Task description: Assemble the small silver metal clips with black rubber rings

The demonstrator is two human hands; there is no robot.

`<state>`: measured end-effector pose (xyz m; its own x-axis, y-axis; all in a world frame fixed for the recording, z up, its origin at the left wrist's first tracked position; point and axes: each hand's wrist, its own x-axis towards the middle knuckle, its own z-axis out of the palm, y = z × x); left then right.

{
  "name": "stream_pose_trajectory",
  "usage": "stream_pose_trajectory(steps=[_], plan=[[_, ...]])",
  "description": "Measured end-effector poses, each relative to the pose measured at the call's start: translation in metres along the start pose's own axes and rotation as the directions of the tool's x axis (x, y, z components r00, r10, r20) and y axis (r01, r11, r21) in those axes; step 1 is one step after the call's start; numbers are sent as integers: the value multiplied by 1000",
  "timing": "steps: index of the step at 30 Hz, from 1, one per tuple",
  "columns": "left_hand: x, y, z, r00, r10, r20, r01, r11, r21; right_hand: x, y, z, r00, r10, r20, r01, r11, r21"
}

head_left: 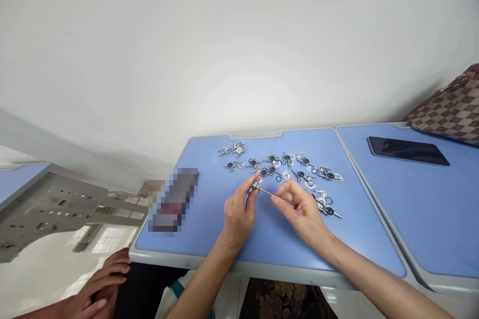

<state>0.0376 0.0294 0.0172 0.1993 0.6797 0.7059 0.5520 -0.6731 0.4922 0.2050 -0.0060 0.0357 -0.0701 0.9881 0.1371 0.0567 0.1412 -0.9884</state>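
Over the blue desk (209, 239), my left hand (238, 212) pinches a small metal part (253, 186) between thumb and fingers. My right hand (299, 207) is closed on a thin metal rod (266, 191), whose far end meets the small part. Whether the rod is joined to the part cannot be made out. Behind and to the right of my hands lie several metal pieces with black round centres (300, 175), along with loose rings (329, 200) and flat plates. A small group of silver pieces (238, 148) lies near the desk's back edge.
A pixelated dark object (175, 202) lies at the desk's left. On the adjoining desk (430, 219) are a black phone (407, 150) and a checkered bag (449, 107). Another person's hands (99, 284) rest at the lower left. A white wall (239, 50) stands behind.
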Motion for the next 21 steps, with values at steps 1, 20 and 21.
stream_pose_trajectory(steps=[1,20,21], plan=[[0,-1,0,1000,15,-1,-15,1000,21,-2,1,2,993,-99,-57,92,989,-116],[-3,-4,1,1000,-13,0,13,995,-95,2,-3,-1,998,-58,37,66,948,-312],[-4,-4,1,1000,-14,2,14,995,-96,2,-4,-1,999,2,39,8,966,-259]])
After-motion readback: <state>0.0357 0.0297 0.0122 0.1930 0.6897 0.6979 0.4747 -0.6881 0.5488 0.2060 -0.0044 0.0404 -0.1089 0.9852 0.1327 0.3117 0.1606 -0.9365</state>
